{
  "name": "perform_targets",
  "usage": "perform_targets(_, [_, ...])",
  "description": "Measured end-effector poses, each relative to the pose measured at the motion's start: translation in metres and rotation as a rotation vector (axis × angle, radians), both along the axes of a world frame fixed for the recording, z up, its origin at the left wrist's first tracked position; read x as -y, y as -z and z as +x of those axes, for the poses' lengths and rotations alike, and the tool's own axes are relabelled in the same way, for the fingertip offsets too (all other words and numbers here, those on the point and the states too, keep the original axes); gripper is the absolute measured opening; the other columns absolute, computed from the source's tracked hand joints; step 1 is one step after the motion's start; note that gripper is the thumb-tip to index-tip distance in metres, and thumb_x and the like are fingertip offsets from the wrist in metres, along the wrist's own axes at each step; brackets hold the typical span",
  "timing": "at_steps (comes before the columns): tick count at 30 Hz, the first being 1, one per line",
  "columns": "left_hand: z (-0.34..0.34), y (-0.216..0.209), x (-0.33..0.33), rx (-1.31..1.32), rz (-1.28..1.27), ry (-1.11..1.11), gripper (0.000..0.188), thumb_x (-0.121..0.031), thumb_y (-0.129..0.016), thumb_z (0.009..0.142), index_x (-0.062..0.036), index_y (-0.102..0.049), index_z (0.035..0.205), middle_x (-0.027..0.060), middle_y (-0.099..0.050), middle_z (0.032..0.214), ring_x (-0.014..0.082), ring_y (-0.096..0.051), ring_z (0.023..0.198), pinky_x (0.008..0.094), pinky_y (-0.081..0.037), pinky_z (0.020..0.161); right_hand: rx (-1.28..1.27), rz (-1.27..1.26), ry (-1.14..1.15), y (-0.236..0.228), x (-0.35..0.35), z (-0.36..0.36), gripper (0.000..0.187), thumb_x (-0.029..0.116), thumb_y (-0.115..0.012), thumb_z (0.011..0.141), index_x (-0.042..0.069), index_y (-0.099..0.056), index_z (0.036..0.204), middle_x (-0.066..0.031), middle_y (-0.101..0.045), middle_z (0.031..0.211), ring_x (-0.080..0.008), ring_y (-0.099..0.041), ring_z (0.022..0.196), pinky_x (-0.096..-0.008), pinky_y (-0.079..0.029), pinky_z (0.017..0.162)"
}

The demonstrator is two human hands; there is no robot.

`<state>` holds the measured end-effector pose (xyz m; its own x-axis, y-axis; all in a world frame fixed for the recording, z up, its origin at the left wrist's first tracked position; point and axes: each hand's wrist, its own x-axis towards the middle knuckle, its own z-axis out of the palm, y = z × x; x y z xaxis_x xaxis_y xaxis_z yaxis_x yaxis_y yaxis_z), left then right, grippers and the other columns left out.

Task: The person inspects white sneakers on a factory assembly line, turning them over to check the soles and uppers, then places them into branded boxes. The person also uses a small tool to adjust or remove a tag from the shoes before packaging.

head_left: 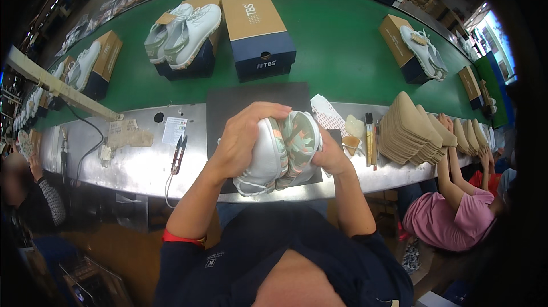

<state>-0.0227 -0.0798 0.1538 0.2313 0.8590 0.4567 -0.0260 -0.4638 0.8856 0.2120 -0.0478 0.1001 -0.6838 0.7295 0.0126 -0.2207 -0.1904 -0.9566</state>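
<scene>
A pair of white shoes is held side by side over a dark square mat, pressed against each other. My left hand wraps over the left shoe, whose laces hang near its lower end. Around the outer side of the right shoe, with its green and pink floral pattern, my right hand is closed; some of its fingers are hidden behind the shoe. Left of the mat lie thread snips and a printed card. Perforated white paper lies just right of the shoes.
A green conveyor belt carries a closed shoebox and boxes topped with shoes. Brushes and stacked tan shoe-shaped inserts stand on the metal bench at right. A co-worker in pink reaches in there; another person sits far left.
</scene>
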Motion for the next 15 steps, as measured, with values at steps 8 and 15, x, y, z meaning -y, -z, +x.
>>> perform_targets(8, [0.003, -0.004, 0.006, -0.033, 0.027, -0.007, 0.044, -0.04, -0.057, 0.094, -0.0015, -0.061, 0.115, 0.0223, -0.057, 0.131, 0.0327, -0.056, 0.12, 0.0415, -0.042, 0.102, -0.02, 0.013, -0.034, -0.007, 0.0, -0.004, 0.113, 0.056, -0.083, 0.071, -0.001, -0.027, 0.151, -0.0132, -0.041, 0.147, -0.0225, -0.039, 0.136, -0.0355, -0.03, 0.113])
perform_targets(15, [-0.007, -0.015, 0.009, -0.096, 0.173, 0.025, 0.063, -0.038, -0.084, 0.07, -0.0027, -0.064, 0.119, 0.0205, -0.06, 0.13, 0.0327, -0.061, 0.117, 0.0402, -0.048, 0.098, -0.02, 0.041, -0.073, -0.016, 0.009, -0.008, 0.103, 0.046, -0.084, 0.073, 0.003, -0.032, 0.151, -0.0117, -0.044, 0.145, -0.0209, -0.042, 0.134, -0.035, -0.032, 0.112])
